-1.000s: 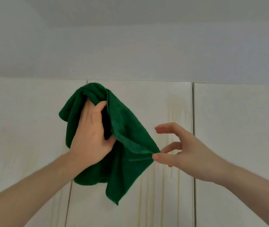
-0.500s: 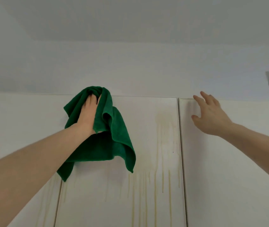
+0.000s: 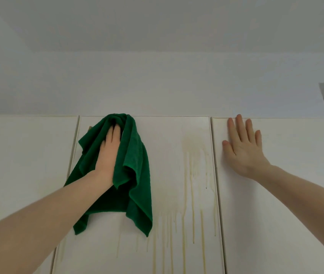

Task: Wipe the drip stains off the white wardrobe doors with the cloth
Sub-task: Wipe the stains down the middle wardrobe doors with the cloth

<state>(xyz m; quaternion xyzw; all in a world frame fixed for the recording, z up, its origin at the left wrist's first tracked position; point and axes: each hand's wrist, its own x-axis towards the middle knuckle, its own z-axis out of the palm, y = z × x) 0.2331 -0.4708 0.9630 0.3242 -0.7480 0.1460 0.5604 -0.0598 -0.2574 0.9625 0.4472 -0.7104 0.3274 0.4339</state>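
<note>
Both hands are raised against the wardrobe doors. Left hand (image 3: 107, 155) presses the green cloth (image 3: 133, 175) against the upper left part of the middle door (image 3: 167, 194), fingers extended upward with the tips tucked into the bunched top of the cloth, whose folds drape over the hand's right side and hang loose below the wrist. Right hand (image 3: 243, 148) lies flat and open on the right door (image 3: 285, 224), fingers spread, the tips near its top edge, holding nothing. Yellowish drip stains (image 3: 192, 194) run down the middle door between the cloth and the right door's seam. Left door (image 3: 23, 165) sits beside the cloth. White wall (image 3: 157, 86) rises above the doors.
</note>
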